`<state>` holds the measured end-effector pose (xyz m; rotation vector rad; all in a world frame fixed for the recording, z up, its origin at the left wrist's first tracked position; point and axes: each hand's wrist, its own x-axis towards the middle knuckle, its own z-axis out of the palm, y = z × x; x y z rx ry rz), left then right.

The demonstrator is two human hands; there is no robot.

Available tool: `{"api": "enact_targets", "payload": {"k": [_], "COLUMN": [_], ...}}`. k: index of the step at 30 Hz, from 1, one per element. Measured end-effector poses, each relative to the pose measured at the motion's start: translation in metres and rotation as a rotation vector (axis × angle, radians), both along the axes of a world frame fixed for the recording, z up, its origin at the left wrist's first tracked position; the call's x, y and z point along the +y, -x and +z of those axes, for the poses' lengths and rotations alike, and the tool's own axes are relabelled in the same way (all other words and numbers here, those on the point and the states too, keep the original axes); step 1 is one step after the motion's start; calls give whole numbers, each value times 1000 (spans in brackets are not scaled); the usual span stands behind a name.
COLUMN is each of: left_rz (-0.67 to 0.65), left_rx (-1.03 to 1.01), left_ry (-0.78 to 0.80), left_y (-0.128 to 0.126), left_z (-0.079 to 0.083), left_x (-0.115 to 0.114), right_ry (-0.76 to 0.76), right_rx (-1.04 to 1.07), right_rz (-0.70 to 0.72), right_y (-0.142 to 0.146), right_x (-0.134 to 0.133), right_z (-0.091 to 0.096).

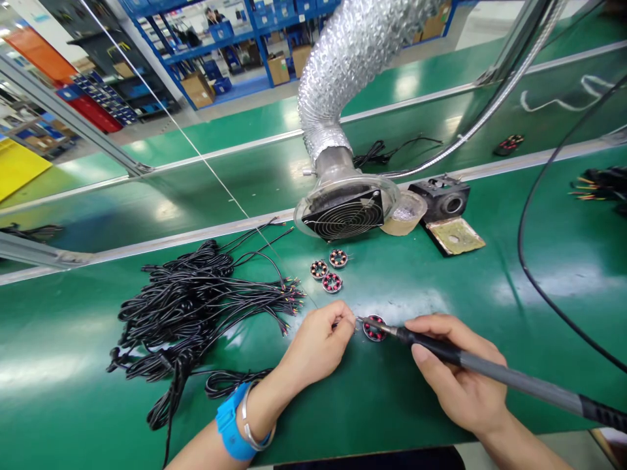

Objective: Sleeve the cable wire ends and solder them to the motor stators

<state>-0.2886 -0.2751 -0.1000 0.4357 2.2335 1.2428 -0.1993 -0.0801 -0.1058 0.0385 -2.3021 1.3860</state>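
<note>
My right hand (463, 372) is wrapped round the dark grip of a soldering iron (509, 375). The iron's metal tip reaches left across a small round motor stator (375, 328) with red windings, lying on the green bench. Just left of the stator, my left hand (326, 339) is closed in a pinch. A thin solder wire (210, 168) slants down from the upper left into that hand; its end at the fingertips is too small to make out. Three more stators (332, 282) lie beyond my left hand, some with copper-coloured windings, one with red.
A heap of black cables (181, 313) with stripped ends covers the left of the bench. Above the stators hangs a fume extractor (343, 215) on a silver duct. A soldering iron stand (445, 199) with a yellowish sponge (455, 235) is behind. The iron's black cord (526, 261) loops at right.
</note>
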Motion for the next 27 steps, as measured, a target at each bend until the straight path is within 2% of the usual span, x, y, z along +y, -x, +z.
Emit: {"api": "enact_targets", "payload": {"k": [6, 11, 14, 17, 20, 24, 27], "left_rz": [-9, 2, 7, -3, -33, -69, -107], "left_rx": [5, -6, -18, -28, -13, 12, 44], "left_ry": [-16, -25, -19, -27, -35, -29, -1], "left_y": [1, 0, 1, 1, 2, 2, 1], "left_z": [1, 2, 3, 3, 1, -1, 3], "left_x": [0, 1, 0, -1, -2, -4, -7], "right_ry": [48, 67, 95, 21, -136, -268, -298], "right_rx": [-43, 25, 3, -74, -65, -65, -28], "right_rz": [-44, -14, 3, 98, 277, 468, 487], "right_y": [-3, -4, -1, 11, 31, 53, 56], "right_x": [0, 5, 8, 6, 0, -8, -11], "right_z": [0, -6, -1, 10, 15, 2, -8]}}
